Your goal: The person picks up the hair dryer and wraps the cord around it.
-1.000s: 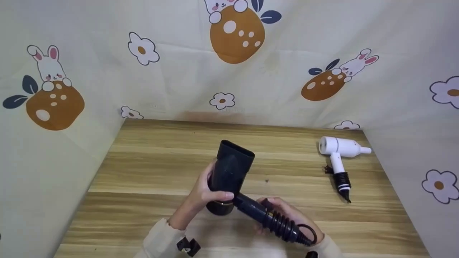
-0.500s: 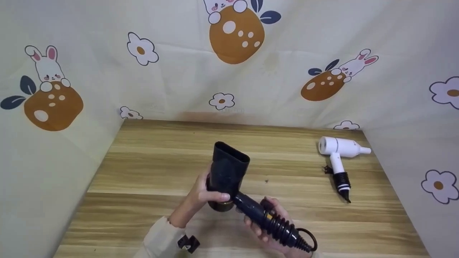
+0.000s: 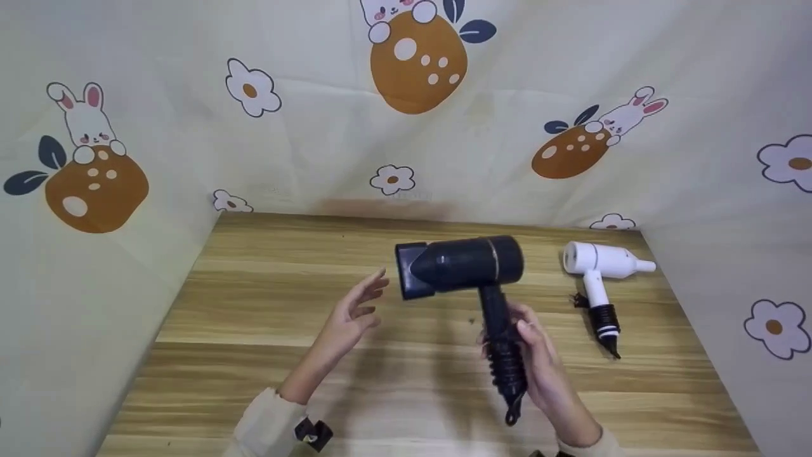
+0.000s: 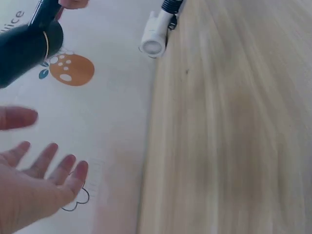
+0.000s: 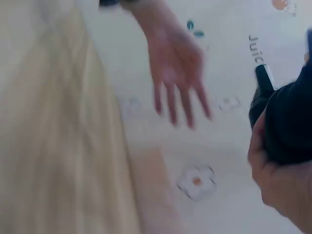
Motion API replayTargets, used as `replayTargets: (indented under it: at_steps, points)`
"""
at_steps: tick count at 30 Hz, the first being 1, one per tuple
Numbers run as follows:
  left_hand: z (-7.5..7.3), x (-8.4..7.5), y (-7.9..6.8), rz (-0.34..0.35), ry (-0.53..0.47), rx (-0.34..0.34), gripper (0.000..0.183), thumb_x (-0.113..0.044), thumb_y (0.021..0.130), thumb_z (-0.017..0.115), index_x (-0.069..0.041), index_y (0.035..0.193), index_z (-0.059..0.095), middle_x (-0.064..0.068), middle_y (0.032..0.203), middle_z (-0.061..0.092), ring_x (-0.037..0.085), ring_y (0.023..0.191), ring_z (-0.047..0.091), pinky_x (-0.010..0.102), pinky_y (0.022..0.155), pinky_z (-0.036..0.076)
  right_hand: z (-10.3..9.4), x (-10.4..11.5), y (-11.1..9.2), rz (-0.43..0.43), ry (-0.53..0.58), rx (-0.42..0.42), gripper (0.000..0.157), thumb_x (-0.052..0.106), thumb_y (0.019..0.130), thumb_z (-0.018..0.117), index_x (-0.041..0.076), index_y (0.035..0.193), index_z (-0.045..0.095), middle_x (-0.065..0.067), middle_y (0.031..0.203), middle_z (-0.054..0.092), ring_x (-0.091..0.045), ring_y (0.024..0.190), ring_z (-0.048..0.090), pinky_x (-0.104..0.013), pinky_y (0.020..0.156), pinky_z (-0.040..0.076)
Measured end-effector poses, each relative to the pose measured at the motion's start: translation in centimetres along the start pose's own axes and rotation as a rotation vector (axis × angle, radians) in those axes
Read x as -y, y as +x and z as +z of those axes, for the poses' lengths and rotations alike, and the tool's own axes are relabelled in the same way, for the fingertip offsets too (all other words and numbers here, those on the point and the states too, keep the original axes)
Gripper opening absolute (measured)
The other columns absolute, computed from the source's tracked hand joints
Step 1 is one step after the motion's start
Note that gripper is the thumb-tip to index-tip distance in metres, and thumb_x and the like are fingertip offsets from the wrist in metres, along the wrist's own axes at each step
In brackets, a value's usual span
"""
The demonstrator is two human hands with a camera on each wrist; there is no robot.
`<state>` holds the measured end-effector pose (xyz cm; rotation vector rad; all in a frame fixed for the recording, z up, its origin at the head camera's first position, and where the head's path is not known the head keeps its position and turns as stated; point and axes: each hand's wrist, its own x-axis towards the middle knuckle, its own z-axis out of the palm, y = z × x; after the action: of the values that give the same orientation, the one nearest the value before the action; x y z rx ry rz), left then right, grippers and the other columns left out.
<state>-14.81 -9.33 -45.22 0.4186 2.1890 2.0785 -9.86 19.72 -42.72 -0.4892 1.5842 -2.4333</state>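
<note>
A black hair dryer (image 3: pixel 460 263) with a flat nozzle is held up over the table, its nozzle pointing left in the head view. My right hand (image 3: pixel 536 349) grips its handle, where the black cord is wound in coils. Just left of the nozzle and apart from it is my left hand (image 3: pixel 352 317), fingers extended and holding nothing. The left wrist view shows the same left hand (image 4: pixel 39 185) with spread fingers, and part of the hair dryer (image 4: pixel 29 48) beyond it. In the right wrist view the hair dryer (image 5: pixel 292 122) is blurred and partly cut off.
On the right side of the wooden table (image 3: pixel 266 279) lies a white hair dryer (image 3: pixel 612 261) with a black cord round its handle. A patterned cloth (image 3: pixel 317 146) hangs behind the table and along both sides.
My left hand has let go of the black hair dryer's barrel and moved left. The right hand has turned the dryer from nozzle pointing away to nozzle pointing left, and raised it.
</note>
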Motion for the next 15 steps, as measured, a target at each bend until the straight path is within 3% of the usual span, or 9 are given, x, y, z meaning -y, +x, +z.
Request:
replayTargets:
  at_steps: [4, 8, 10, 15]
  points:
    - [-0.1, 0.5, -0.2, -0.058, 0.018, -0.02, 0.059, 0.012, 0.08, 0.047, -0.003, 0.136, 0.043, 0.019, 0.137, 0.045, 0.035, 0.125, 0.042, 0.051, 0.104, 0.034, -2.3, 0.6, 1.0, -0.12, -0.62, -0.311, 0.041, 0.006, 0.093, 0.05, -0.001, 0.132, 0.041, -0.01, 0.107, 0.057, -0.011, 0.087, 0.061, -0.023, 0.072, 0.053]
    - [0.1, 0.6, -0.3, -0.05, 0.047, -0.008, 0.05, 0.011, 0.08, 0.048, -0.001, 0.129, 0.048, 0.017, 0.132, 0.05, 0.033, 0.12, 0.046, 0.046, 0.101, 0.04, -5.0, -0.2, 2.0, -0.139, -1.162, -0.46, 0.053, 0.015, 0.083, 0.067, -0.003, 0.129, 0.047, -0.017, 0.109, 0.054, -0.02, 0.087, 0.055, -0.031, 0.074, 0.048]
    - [0.2, 0.6, -0.4, -0.051, 0.053, -0.012, 0.048, 0.012, 0.08, 0.048, 0.0, 0.127, 0.05, 0.017, 0.13, 0.052, 0.033, 0.118, 0.047, 0.042, 0.098, 0.042, -6.3, -0.8, 2.2, -0.136, -1.33, -0.473, 0.056, 0.019, 0.08, 0.07, -0.002, 0.128, 0.048, -0.019, 0.105, 0.052, -0.026, 0.081, 0.052, -0.038, 0.07, 0.046]
    - [0.3, 0.7, -0.5, -0.057, 0.052, -0.025, 0.045, 0.013, 0.079, 0.047, 0.0, 0.122, 0.053, 0.018, 0.126, 0.054, 0.034, 0.115, 0.049, 0.036, 0.093, 0.045, -8.6, -2.3, 2.3, -0.212, -1.558, -0.463, 0.06, 0.021, 0.076, 0.074, -0.005, 0.124, 0.049, -0.021, 0.095, 0.045, -0.031, 0.07, 0.049, -0.044, 0.06, 0.047]
